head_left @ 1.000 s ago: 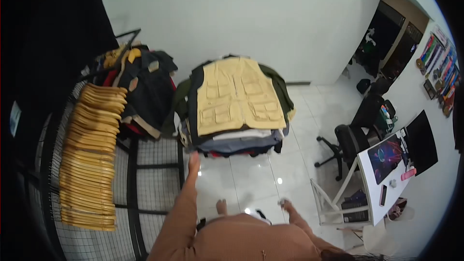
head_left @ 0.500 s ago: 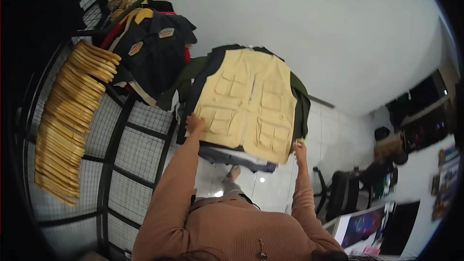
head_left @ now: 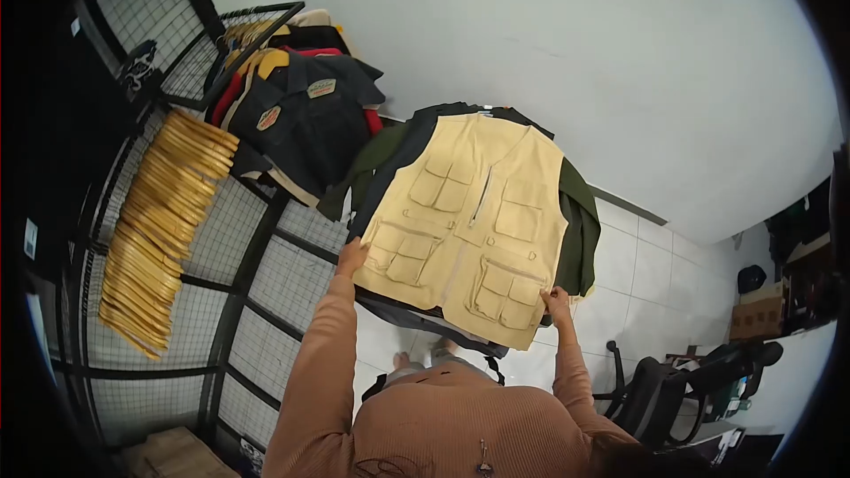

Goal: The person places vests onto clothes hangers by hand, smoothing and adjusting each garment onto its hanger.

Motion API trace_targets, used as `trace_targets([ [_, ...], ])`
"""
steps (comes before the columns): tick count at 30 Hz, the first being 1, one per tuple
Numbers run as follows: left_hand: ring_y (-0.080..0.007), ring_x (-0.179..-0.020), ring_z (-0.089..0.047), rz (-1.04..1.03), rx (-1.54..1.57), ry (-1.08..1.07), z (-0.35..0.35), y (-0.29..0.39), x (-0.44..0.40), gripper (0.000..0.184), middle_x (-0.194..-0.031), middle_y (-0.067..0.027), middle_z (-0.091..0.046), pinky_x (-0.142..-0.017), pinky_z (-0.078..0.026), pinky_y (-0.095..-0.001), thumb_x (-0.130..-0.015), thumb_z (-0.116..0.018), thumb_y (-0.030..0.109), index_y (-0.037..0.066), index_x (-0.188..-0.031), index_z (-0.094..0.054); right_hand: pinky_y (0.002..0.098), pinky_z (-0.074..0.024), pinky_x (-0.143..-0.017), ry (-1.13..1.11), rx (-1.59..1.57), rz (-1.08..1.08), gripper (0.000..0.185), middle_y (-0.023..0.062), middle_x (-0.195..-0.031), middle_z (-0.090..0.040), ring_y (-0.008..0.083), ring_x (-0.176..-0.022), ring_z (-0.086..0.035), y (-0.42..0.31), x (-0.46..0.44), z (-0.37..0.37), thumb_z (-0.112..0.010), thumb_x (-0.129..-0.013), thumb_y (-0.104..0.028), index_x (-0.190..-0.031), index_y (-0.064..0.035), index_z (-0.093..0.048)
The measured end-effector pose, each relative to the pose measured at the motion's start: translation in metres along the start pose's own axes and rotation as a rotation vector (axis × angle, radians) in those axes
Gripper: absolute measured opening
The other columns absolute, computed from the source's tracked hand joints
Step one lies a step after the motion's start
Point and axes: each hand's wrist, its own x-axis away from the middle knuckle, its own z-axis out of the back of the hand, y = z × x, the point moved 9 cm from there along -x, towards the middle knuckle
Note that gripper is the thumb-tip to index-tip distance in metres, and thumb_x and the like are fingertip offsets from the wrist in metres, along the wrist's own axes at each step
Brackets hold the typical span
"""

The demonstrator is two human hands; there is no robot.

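Observation:
A beige vest (head_left: 460, 230) with several pockets lies spread out, front side up, on a stack of clothes. My left hand (head_left: 351, 258) grips the vest's left edge beside a lower pocket. At its lower right edge, my right hand (head_left: 555, 303) pinches the cloth between thumb and fingers. Beneath the vest, a dark green sleeve (head_left: 580, 221) sticks out on the right and dark cloth (head_left: 390, 168) on the left. Whatever holds up the stack is hidden.
Dark shirts with patches (head_left: 305, 115) hang from a black rack at the left. Many wooden hangers (head_left: 164, 230) line the mesh frame (head_left: 274, 292). A black office chair (head_left: 664, 398) stands at the lower right. The white wall (head_left: 575, 62) rises behind the stack.
My view has shifted, so the scene sits lower and further right. My right hand has moved onto the vest's lower right edge. My left hand stays at the left edge.

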Motion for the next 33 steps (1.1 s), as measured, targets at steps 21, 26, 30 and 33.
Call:
trace_targets([
  [21, -0.0462, -0.089, -0.056, -0.151, 0.062, 0.112, 0.013, 0.009, 0.033, 0.05, -0.091, -0.0316, -0.059, -0.077, -0.044, -0.0504, -0.089, -0.045, 0.043, -0.006, -0.092, -0.055, 0.038, -0.0563, -0.05, 0.156, 0.188, -0.13, 0.03, 0.0087, -0.063, -0.057, 0.0229, -0.053, -0.058, 0.03, 0.085, -0.011, -0.073, -0.073, -0.024, -0.073, 0.0006, -0.055],
  [26, -0.0474, -0.086, -0.057, -0.186, 0.093, 0.096, 0.011, 0.0, 0.038, 0.047, -0.087, -0.0314, -0.059, -0.076, -0.045, -0.0509, -0.089, -0.045, 0.042, -0.004, -0.096, -0.054, 0.0334, -0.0523, -0.044, 0.197, -0.069, -0.329, 0.028, 0.0073, -0.063, -0.056, 0.019, -0.05, -0.055, 0.035, 0.116, -0.01, -0.07, -0.076, -0.026, -0.074, -0.0017, -0.057],
  [30, -0.0464, -0.087, -0.056, -0.188, 0.228, 0.141, 0.031, 0.005, 0.05, 0.045, -0.088, -0.0312, -0.059, -0.074, -0.044, -0.0496, -0.089, -0.048, 0.039, -0.005, -0.092, -0.055, 0.0329, -0.0482, -0.044, 0.062, 0.013, -0.168, 0.029, 0.0046, -0.064, -0.056, 0.0158, -0.054, -0.055, 0.003, 0.126, 0.009, -0.069, -0.077, -0.032, -0.076, -0.0052, -0.058],
  [33, -0.0459, -0.086, -0.056, -0.267, 0.288, 0.137, 0.051, 0.004, 0.075, 0.043, -0.087, -0.0306, -0.059, -0.072, -0.044, -0.0492, -0.089, -0.049, 0.038, -0.004, -0.09, -0.055, 0.0318, -0.0446, -0.045, -0.028, -0.107, -0.111, 0.03, 0.0018, -0.064, -0.055, 0.0139, -0.056, -0.053, -0.014, 0.165, 0.013, -0.069, -0.078, -0.037, -0.077, -0.008, -0.058],
])
